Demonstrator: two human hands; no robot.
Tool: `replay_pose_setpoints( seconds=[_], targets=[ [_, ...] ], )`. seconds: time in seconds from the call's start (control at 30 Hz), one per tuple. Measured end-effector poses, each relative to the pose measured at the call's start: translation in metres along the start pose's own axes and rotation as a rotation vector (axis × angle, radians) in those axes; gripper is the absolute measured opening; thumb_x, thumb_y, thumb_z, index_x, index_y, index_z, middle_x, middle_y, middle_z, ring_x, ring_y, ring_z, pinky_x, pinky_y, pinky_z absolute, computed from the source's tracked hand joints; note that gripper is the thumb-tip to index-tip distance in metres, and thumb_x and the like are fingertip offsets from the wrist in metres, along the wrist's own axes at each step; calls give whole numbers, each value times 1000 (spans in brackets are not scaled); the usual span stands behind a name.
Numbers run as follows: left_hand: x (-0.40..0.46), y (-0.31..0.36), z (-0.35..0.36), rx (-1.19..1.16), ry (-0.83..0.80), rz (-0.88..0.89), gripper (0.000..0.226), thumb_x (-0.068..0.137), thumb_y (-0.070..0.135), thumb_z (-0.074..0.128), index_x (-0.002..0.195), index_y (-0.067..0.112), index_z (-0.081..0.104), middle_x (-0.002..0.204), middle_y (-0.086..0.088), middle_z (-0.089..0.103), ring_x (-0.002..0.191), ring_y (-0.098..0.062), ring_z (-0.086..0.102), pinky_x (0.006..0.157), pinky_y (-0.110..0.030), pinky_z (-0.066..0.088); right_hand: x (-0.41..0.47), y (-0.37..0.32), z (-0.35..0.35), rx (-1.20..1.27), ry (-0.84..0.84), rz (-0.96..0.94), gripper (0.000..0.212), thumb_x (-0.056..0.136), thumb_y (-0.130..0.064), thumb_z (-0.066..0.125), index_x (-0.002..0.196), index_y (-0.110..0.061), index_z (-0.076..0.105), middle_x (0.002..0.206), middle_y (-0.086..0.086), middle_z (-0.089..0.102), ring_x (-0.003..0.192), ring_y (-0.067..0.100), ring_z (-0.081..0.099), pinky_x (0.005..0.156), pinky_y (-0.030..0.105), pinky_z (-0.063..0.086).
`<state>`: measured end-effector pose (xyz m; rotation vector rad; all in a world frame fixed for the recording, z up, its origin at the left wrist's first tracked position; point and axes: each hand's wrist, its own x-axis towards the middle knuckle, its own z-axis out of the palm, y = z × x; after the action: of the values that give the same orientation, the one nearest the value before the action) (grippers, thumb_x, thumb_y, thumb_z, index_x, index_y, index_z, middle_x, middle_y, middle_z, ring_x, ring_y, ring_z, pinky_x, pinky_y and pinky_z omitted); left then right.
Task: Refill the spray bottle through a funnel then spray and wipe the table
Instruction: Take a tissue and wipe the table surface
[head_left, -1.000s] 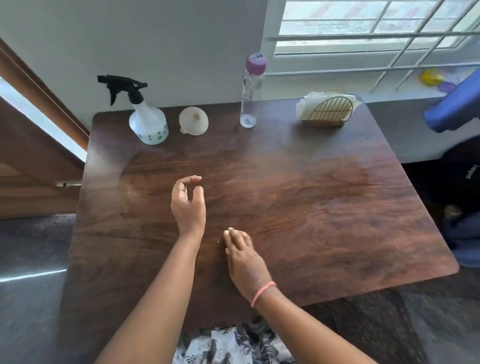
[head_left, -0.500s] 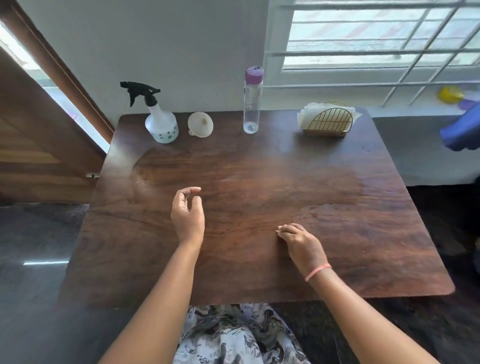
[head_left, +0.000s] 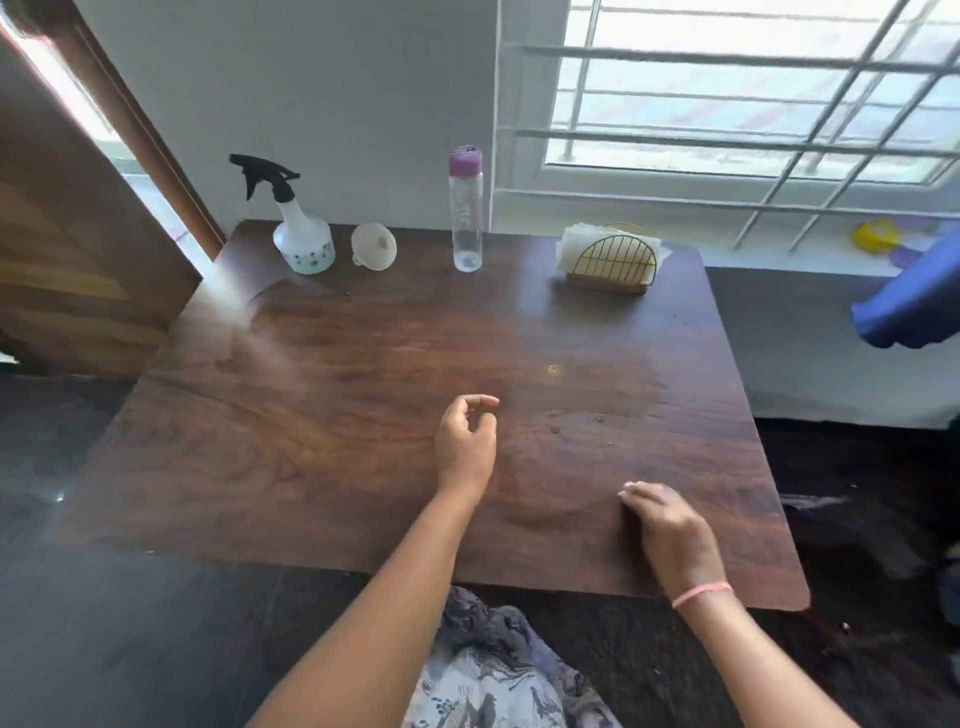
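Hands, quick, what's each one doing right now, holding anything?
Left hand: open, fingers loosely curled, holding nothing, above the table.
Right hand: open, holding nothing, fingers resting on the table.

Left hand (head_left: 465, 447) hovers over the table (head_left: 363, 415), fingers loosely curled, holding nothing. Right hand (head_left: 670, 530) rests on it. Sprayer (head_left: 301, 234), funnel (head_left: 374, 247), bottle (head_left: 466, 213) line the far edge.
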<state>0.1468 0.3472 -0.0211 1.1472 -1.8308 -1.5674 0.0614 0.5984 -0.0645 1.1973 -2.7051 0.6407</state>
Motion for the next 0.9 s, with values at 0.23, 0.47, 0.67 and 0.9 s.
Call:
replay_pose_setpoints(
  seconds=[0.23, 0.47, 0.67, 0.9],
  targets=[
    [12, -4, 19, 55, 73, 17, 29, 79, 6, 51, 85, 31, 65, 82, 7, 60, 73, -15, 48, 71, -30, 40, 52, -19, 34, 35, 51, 249, 30, 88, 2, 53, 112, -8, 66, 119, 12, 63, 110, 29, 60, 97, 20, 42],
    [38, 9, 30, 35, 158, -14, 26, 83, 6, 49, 91, 25, 65, 77, 5, 57, 53, -6, 43, 56, -25, 37, 50, -87, 57, -20, -329, -524, 54, 86, -10, 30, 134, -2, 53, 139, 10, 52, 131, 29, 47, 111, 40, 35],
    [56, 9, 33, 23, 240, -82, 26, 82, 8, 48, 94, 23, 66, 70, 7, 54, 47, -6, 39, 54, -28, 36, 103, 32, 14, -58, -102, -69, 42, 76, -5, 42, 103, -6, 73, 107, 8, 71, 106, 24, 56, 78, 39, 59],
    [69, 15, 46, 20, 216, -64, 27, 78, 11, 48, 91, 26, 66, 79, 7, 59, 61, -12, 45, 61, -28, 38, 117, -24, 33, 138, -90, -104, 20, 70, -1, 73, 87, -12, 71, 87, 5, 65, 83, 25, 58, 73, 30, 50]
  ],
)
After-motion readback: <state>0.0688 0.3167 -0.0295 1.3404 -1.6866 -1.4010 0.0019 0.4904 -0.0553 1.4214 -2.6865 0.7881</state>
